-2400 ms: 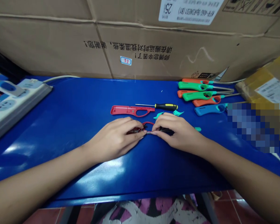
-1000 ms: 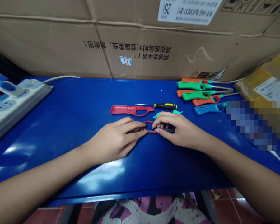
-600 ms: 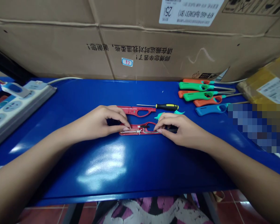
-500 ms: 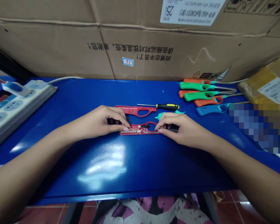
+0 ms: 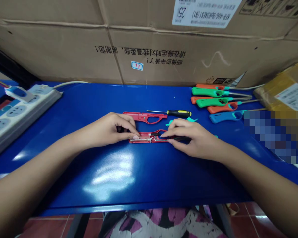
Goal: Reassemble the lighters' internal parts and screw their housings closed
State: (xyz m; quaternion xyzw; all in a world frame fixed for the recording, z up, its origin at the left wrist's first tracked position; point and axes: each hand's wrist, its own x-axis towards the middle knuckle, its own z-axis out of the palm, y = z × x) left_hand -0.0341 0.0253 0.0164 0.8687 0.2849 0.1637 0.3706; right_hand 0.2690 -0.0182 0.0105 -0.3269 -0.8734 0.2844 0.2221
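Shell (image 5: 145, 135), hollow side up, lies on table (image 5: 99, 99) btwn my hands, near side of other half (image 5: 139, 117). L hand (image 5: 119, 128) pinches its left end, thumb & fingertips closed on it; R hand (image 5: 196, 138) at right end, thumb & index apart, can't tell if gripping dark part (image 5: 182, 139). Prob. light, stiff, slick plastic; wires (image 5: 155, 138) look fragile, so best hold rim at both ends.

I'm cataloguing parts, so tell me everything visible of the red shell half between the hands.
The red shell half looks plastic and lies open side up, crosswise on the blue table. It has a loop; inside are a tube, pale wire and a dark part. The left hand touches it; the right hand covers its right end.
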